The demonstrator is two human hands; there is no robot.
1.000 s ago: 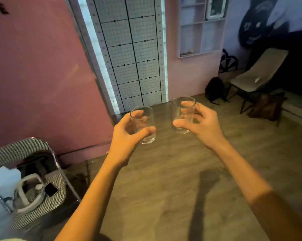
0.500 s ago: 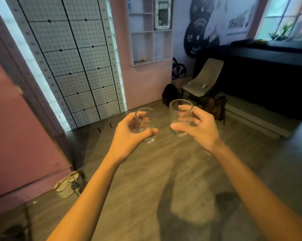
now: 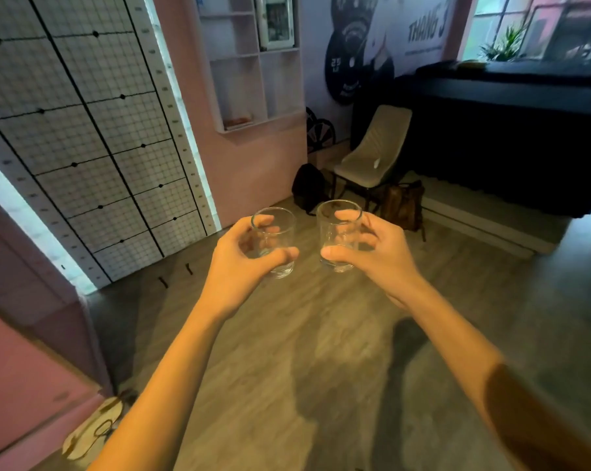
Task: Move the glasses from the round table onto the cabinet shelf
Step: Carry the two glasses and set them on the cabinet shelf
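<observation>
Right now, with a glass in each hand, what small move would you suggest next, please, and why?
Probably keep walking toward the white wall shelf ahead, glasses upright. The left hand holds the left glass and the right hand the right glass in mid-air over bare floor, and the shelf looks beyond reach.

The floor [image 3: 321,351] is grey-brown wood. At the upper left of the frame is a white wire grid wall [image 3: 83,130] with a bright strip beside it. A pale chair [image 3: 372,154] stands near the middle top. A black backpack [image 3: 307,185] sits on the floor just left of it, and a brown bag [image 3: 402,205] just right. A long black counter [image 3: 511,130] fills the upper right, with a green plant [image 3: 501,45] above it. Light shoes [image 3: 93,426] lie at the lower left.
</observation>
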